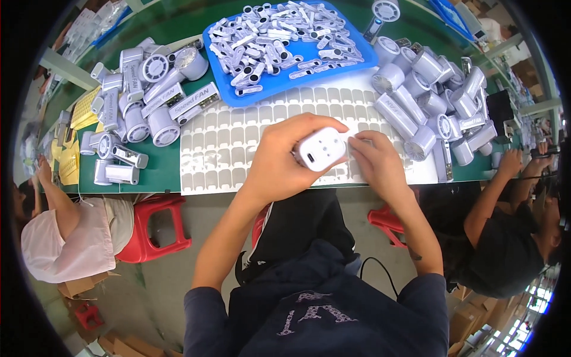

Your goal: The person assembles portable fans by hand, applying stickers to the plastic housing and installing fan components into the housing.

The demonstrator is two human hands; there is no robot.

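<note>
My left hand (272,156) is wrapped round a white handheld fan (322,150), whose rounded end faces up and shows a dark slot and small marks. The rest of its body is hidden by the hand. Close by on the right, my right hand (379,159) has its thumb and fingertips pinched together beside that end. A small pale piece shows at those fingertips, too indistinct to name. Both hands are above a white sheet (205,147) with rows of grey, label-shaped patches on the green table (156,168).
A blue tray (238,100) heaped with small white-and-grey parts stands at the back. Piles of pale handheld fans lie at left (138,126) and right (422,143). One fan (386,11) stands upright beyond the tray. Co-workers sit either side; a red stool (156,229) is at left.
</note>
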